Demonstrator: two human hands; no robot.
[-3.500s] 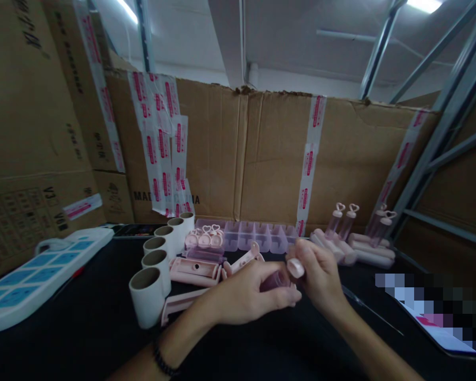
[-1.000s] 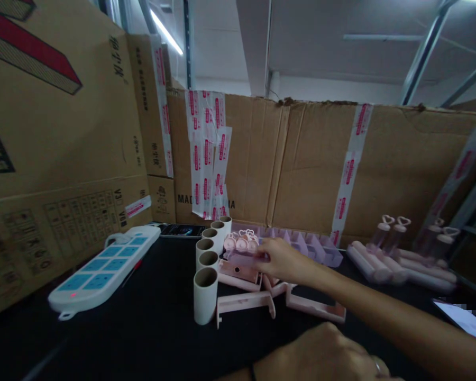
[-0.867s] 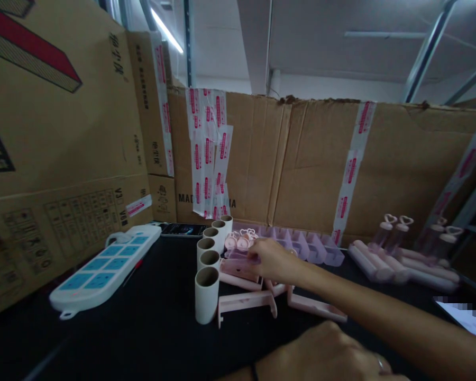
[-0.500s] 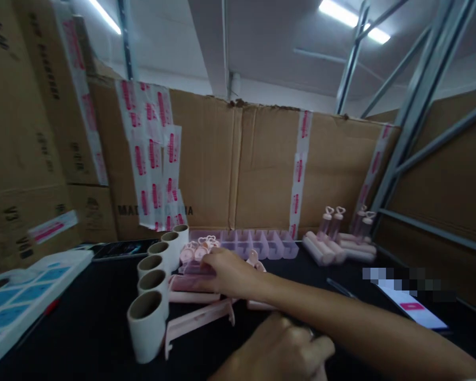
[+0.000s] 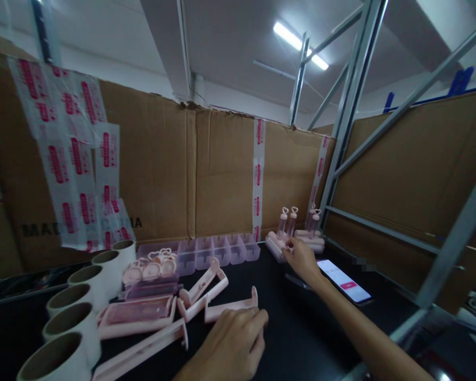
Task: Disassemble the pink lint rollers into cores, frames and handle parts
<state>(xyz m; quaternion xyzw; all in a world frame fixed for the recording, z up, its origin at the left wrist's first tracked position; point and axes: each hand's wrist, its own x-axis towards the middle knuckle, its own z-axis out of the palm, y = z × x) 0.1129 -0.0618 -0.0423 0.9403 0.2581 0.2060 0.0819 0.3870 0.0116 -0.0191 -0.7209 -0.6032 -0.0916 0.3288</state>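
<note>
My right hand (image 5: pixel 301 260) is at the back right, fingertips pinched against a group of pale pink cylinders (image 5: pixel 276 247); what they grip is hidden. Clear pink tubes with heart-shaped loops (image 5: pixel 292 221) stand upright among those cylinders. In front, my left hand (image 5: pixel 236 344) is closed with curled fingers, and I cannot make out what is inside. Just beyond it lies a pink bracket with an upright end (image 5: pixel 232 308). Another pair of pink brackets (image 5: pixel 204 291) lies behind. A pink holder with a clear cover (image 5: pixel 138 315) and a long pink bracket (image 5: pixel 146 349) lie to the left.
White cardboard-core rolls (image 5: pixel 69 312) stand in a row at left. Round pink pieces with heart loops (image 5: pixel 153 269) lie beside a clear purple compartment box (image 5: pixel 210 254). A lit phone (image 5: pixel 347 283) and a pen-like object (image 5: pixel 297 281) lie at right. Cardboard walls (image 5: pixel 222 174) enclose the back.
My right hand has moved from the clear pink parts at the middle to the pink cylinders at the back right. The view has swung right, and the blue-and-white tray has left it.
</note>
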